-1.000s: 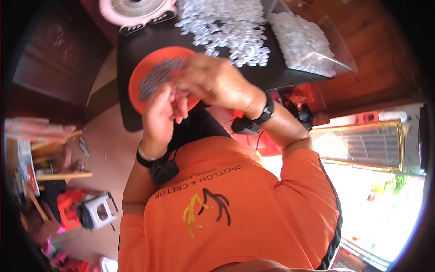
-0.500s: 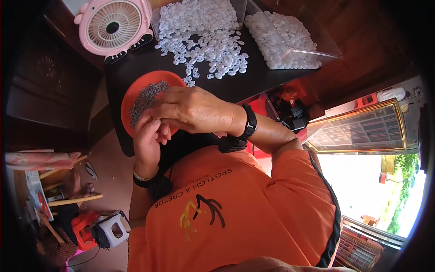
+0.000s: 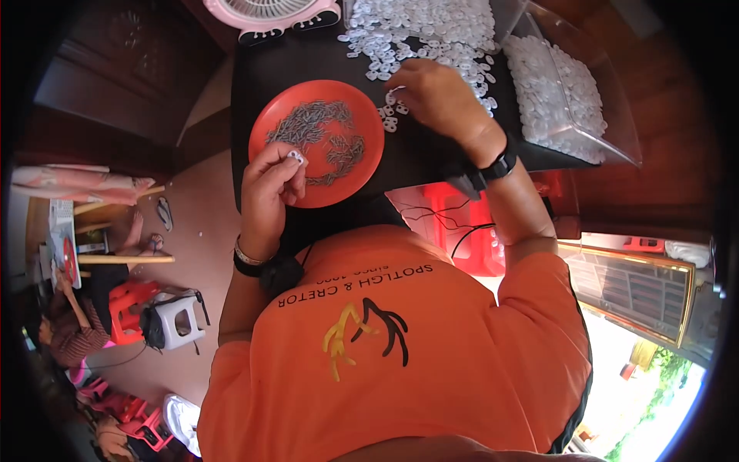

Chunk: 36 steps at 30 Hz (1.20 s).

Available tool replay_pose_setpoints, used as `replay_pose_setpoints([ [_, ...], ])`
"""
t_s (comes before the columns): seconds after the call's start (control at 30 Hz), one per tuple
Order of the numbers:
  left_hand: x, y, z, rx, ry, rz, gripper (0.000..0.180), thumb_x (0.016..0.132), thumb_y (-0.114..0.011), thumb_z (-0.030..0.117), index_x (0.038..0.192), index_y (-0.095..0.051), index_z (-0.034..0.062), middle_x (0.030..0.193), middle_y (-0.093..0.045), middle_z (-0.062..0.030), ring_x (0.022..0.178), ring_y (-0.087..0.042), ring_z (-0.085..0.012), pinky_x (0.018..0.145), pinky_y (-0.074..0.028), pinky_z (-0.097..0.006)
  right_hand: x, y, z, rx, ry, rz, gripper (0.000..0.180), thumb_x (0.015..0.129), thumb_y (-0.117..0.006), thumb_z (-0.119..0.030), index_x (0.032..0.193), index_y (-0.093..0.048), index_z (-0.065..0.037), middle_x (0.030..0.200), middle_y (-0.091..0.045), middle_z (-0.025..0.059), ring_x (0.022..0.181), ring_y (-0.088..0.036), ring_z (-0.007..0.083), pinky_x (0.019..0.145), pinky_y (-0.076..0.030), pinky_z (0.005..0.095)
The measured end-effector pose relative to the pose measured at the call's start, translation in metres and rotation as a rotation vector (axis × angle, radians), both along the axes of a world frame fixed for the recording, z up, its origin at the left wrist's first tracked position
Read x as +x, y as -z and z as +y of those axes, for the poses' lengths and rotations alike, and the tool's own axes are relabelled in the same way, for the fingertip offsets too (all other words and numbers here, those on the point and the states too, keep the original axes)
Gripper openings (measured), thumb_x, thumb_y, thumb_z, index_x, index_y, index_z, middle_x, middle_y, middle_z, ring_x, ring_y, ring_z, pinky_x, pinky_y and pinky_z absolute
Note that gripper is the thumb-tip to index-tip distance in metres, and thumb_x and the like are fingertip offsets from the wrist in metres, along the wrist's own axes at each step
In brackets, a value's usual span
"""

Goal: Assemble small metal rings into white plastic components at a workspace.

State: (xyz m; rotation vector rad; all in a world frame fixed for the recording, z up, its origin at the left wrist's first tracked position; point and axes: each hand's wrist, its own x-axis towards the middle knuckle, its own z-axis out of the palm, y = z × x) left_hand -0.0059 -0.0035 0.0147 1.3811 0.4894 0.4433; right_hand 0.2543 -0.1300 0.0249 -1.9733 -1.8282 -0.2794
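Piece [image 3: 295, 156]: white, over the plate [image 3: 372, 138], toward 8 o'clock from its centre.
Left hand [image 3: 273, 185]: our thumb and forefinger are pinched closed on that piece; the other fingers curl inward.
Right hand [image 3: 443, 96]: beyond the plate, between 2 and 3 o'clock, back upward, fingers bent toward the loose pieces [image 3: 390, 123]; we cannot tell whether they grip one.
Pins [image 3: 308, 127]: grey, spread across the plate.
Edges: the front edge of our table [image 3: 292, 69] runs near the plate's rim at 5 o'clock.
Open room: black tabletop lies between plate and fan [image 3: 285, 17], toward 11.
Heap [image 3: 431, 27]: white pieces, between 1 and 2; more sit behind clear plastic between 2 and 3.
Floor [image 3: 204, 200]: stools [image 3: 168, 317] between 7 and 8, a person [image 3: 83, 339] near 8.
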Motion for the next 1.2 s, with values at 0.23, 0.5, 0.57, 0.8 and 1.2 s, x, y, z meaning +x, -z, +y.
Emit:
replay_pose_setpoints([
  [0.23, -0.002, 0.007, 0.007, -0.102, -0.191, -0.120, 0.013, 0.091, -0.050, 0.015, 0.086, -0.056, 0.0049, 0.065, -0.049, 0.0008, 0.053, -0.046, -0.0066, 0.047, -0.031, -0.019, 0.034, 0.011, 0.021, -0.145, -0.036, 0.040, 0.013, 0.077, -0.064, -0.014, 0.088, -0.067, -0.007, 0.085, -0.062, 0.0088, 0.084, -0.059, 0.0301, 0.073, -0.048, 0.0392],
  [0.5, -0.006, 0.011, 0.008, -0.135, -0.276, -0.192, 0.013, 0.093, -0.045, 0.011, 0.088, -0.051, 0.0005, 0.068, -0.045, -0.0040, 0.053, -0.038, -0.0106, 0.048, -0.031, -0.023, 0.034, 0.023, 0.025, -0.208, -0.030, -0.002, 0.008, 0.076, -0.062, -0.011, 0.082, -0.065, -0.009, 0.084, -0.061, 0.0084, 0.082, -0.060, 0.0294, 0.071, -0.050, 0.0400],
  [0.57, -0.004, 0.010, 0.008, -0.138, -0.293, -0.198, 0.013, 0.093, -0.045, 0.011, 0.088, -0.051, 0.0007, 0.068, -0.045, -0.0040, 0.053, -0.039, -0.0107, 0.048, -0.031, -0.023, 0.035, 0.024, 0.024, -0.144, -0.040, 0.032, 0.009, 0.076, -0.063, -0.012, 0.084, -0.066, -0.008, 0.084, -0.061, 0.0082, 0.082, -0.060, 0.0294, 0.071, -0.050, 0.0396],
  [0.8, -0.005, 0.013, 0.015, -0.164, -0.273, -0.231, 0.012, 0.093, -0.044, 0.010, 0.087, -0.051, 0.0009, 0.068, -0.045, -0.0042, 0.055, -0.040, -0.0112, 0.049, -0.032, -0.022, 0.021, 0.014, 0.020, -0.132, -0.070, 0.140, 0.012, 0.077, -0.065, -0.015, 0.087, -0.066, -0.008, 0.083, -0.061, 0.0076, 0.084, -0.059, 0.0293, 0.072, -0.049, 0.0388],
  [1.2, -0.007, 0.016, 0.019, -0.212, -0.276, -0.285, 0.014, 0.091, -0.049, 0.012, 0.087, -0.057, 0.0012, 0.065, -0.049, -0.0013, 0.053, -0.044, -0.0088, 0.047, -0.033, -0.021, 0.020, 0.010, 0.019, -0.217, -0.107, 0.074, 0.012, 0.078, -0.064, -0.014, 0.088, -0.064, -0.007, 0.081, -0.058, 0.0074, 0.082, -0.058, 0.0276, 0.070, -0.047, 0.0372],
])
